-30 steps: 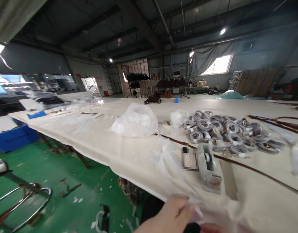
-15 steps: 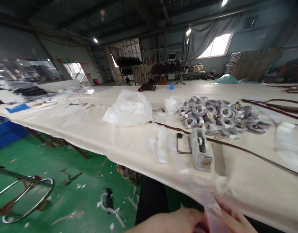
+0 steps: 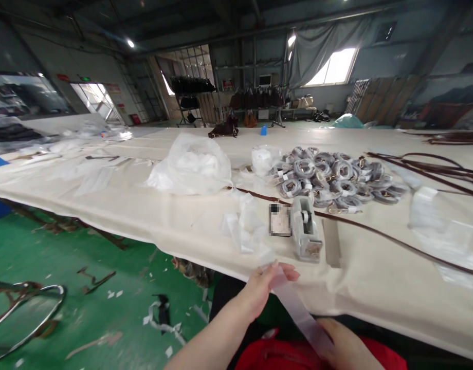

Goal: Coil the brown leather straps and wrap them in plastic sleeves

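Observation:
My left hand pinches the upper end of a long clear plastic sleeve, just off the near edge of the cream-covered table. My right hand grips the sleeve's lower end over a red item in my lap. The sleeve stretches slantwise between both hands. On the table ahead stand a grey tape dispenser and a small blurred card, with loose plastic bags to their left.
A pile of coiled, wrapped belts lies mid-table, with a long brown strap running past it. A big stuffed plastic bag sits left. More clear bags lie right. Green floor with scraps and a metal ring stool lies left.
The view has tilted down and shifted. My left hand rose from the bottom edge toward the table's edge, drawing the clear sleeve out taut between both hands.

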Motion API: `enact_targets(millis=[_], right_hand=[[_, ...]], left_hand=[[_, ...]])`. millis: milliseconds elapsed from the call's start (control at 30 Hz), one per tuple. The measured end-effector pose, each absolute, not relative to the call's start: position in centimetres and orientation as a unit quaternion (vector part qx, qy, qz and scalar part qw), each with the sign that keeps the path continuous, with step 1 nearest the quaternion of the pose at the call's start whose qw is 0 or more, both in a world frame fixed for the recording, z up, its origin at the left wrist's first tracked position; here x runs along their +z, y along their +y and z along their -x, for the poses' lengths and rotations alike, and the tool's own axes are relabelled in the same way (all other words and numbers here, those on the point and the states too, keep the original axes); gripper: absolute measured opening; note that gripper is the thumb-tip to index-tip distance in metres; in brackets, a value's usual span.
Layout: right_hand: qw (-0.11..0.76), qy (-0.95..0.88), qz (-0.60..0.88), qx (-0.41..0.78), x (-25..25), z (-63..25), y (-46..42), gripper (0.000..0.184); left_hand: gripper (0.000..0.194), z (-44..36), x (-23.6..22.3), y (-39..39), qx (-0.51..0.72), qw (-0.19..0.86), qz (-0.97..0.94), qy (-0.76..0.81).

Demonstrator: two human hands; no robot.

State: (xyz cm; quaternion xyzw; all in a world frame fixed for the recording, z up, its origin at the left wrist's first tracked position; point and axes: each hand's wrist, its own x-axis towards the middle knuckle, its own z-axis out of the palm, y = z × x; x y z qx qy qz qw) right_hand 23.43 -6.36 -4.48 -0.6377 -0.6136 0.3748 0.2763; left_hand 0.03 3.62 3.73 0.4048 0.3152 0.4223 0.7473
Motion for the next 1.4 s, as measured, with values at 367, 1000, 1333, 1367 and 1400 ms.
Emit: enact_targets(millis=[367, 1000, 1333, 1367, 1400], right_hand=[[0.263, -0.669, 0.488, 0.495, 1.4, -18.3, -5.1, 0.034], [0.311, -0.682, 0.468, 0.469, 4.3, -18.1, -5.9, 0.035], [0.251, -0.675, 0.472, 0.508, 4.0, -18.0, -5.8, 0.033], [0.240, -0.675, 0.472, 0.514, 4.1, -18.0, -5.8, 0.029], [0.233, -0.671, 0.481, 0.514, 4.1, -18.0, -5.8, 0.025]], left_hand=[[0.043, -1.0, 4.6, 0.7, 0.421, 0.593, -0.594, 0.344], [0.038, -0.9, 5.5, -0.5, 0.453, 0.457, -0.683, 0.347], [0.038, -1.2, 5.6, 0.8, 0.454, 0.637, -0.482, 0.395], [0.040, -1.4, 5.5, 0.6, 0.444, 0.671, -0.451, 0.386], [0.041, -1.5, 5.5, 0.5, 0.436, 0.693, -0.430, 0.380]])
